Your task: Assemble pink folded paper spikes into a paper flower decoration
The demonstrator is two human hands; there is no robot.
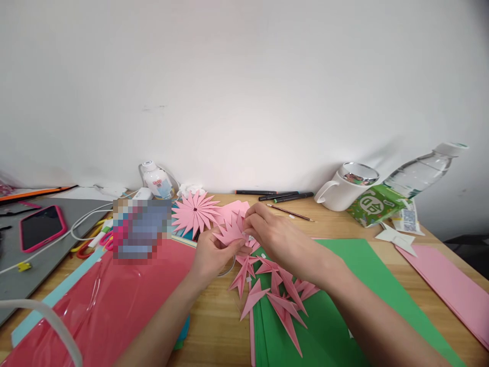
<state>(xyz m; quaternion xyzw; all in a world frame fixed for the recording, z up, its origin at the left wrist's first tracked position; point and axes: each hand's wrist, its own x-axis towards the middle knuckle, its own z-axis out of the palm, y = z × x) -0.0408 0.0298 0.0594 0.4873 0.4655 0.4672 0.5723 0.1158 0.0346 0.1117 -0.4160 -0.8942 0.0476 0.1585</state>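
My left hand point(211, 256) and my right hand point(272, 232) meet over the middle of the wooden table point(214, 326), both pinched on a folded pink paper piece point(231, 233) held just above the surface. Below the hands lie several pointed pink folded petals point(275, 291), partly on a stack of green paper sheets point(344, 306). A finished pink paper flower point(194, 211) with a dark centre lies just behind the left hand.
A red plastic sleeve point(114, 300) covers the left front. A phone in a pink case point(41, 227), cables and scissors point(95, 243) lie far left. Along the wall stand a white glue bottle point(157, 181), markers point(284, 195), a white mug point(346, 187), a green tissue pack point(376, 205), a water bottle point(420, 173). Pink sheets point(451, 285) lie right.
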